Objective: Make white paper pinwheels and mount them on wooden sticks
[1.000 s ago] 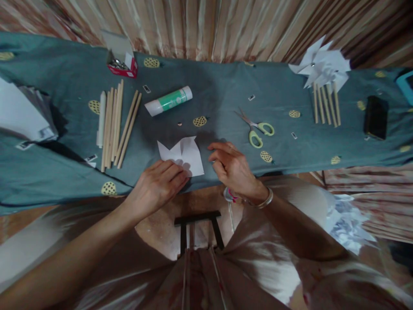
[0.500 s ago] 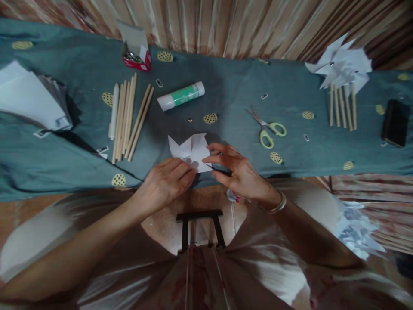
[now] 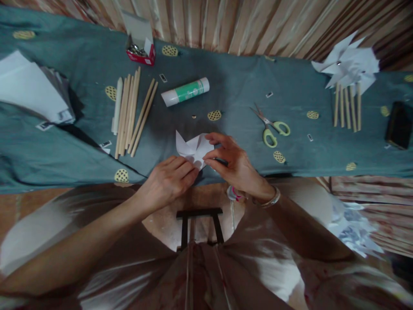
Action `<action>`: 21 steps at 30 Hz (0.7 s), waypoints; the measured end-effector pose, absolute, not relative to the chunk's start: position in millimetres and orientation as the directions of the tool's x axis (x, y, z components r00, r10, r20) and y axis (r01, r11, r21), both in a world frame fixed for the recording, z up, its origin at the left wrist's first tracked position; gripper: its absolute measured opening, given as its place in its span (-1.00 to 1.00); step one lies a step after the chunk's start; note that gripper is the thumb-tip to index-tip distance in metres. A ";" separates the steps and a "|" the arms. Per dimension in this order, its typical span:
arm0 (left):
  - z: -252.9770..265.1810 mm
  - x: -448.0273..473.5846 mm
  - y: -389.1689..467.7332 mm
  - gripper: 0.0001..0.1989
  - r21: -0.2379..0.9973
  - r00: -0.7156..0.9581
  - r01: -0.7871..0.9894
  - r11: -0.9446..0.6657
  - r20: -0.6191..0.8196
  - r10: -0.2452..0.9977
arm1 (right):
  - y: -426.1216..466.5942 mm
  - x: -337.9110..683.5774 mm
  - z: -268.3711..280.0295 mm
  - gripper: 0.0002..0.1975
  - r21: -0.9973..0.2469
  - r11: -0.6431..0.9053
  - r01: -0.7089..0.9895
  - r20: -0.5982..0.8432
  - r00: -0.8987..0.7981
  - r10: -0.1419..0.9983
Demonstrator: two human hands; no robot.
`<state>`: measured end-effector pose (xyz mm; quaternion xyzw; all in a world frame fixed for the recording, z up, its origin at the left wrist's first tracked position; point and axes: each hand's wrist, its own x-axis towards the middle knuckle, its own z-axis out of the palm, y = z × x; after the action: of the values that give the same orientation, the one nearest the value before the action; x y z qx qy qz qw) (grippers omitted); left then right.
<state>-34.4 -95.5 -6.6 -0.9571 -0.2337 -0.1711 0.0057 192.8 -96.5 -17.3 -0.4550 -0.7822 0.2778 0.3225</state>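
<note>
Holding the white pinwheel paper (image 3: 198, 148) near the front edge of the bench (image 3: 309, 167), the left hand (image 3: 172, 177) curls over its lower corner; the right hand (image 3: 237, 165) touches its right side, fingers narrowed, pinch unclear. Uneven pressure could let folded points spring loose. Green pineapple-print cloth (image 3: 235, 86) covers the surface; pleated curtain (image 3: 219, 26) beyond, tiled floor (image 3: 161, 226) below.

No wording could be read: the green label (image 3: 187, 91) of the glue stick (image 3: 171, 98) and the small black-and-white rectangles (image 3: 163, 78) on the tablecloth (image 3: 235, 88) bore only marks too small and blurred to make out.
</note>
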 end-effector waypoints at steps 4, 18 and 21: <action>-8.4 -37.2 -96.4 -0.87 0.108 0.817 0.448 -0.888 0.354 0.455 | -93.1 185.8 -20.9 -0.90 -0.668 0.469 0.577 0.290 -0.379 0.879; -10.5 -40.5 -98.1 -0.77 0.125 0.832 0.455 -0.882 0.292 0.471 | -85.9 176.1 -28.5 -0.89 -0.594 0.484 0.643 0.281 -0.397 0.874; -9.2 -40.0 -98.2 -0.77 0.119 0.833 0.459 -0.881 0.288 0.473 | -85.3 174.7 -30.3 -0.89 -0.601 0.473 0.644 0.276 -0.388 0.879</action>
<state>-40.0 -98.2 -9.2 -0.9570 -0.2433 -0.1561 -0.0226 174.7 -85.3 -30.3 -0.4713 -0.8080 0.2029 0.2895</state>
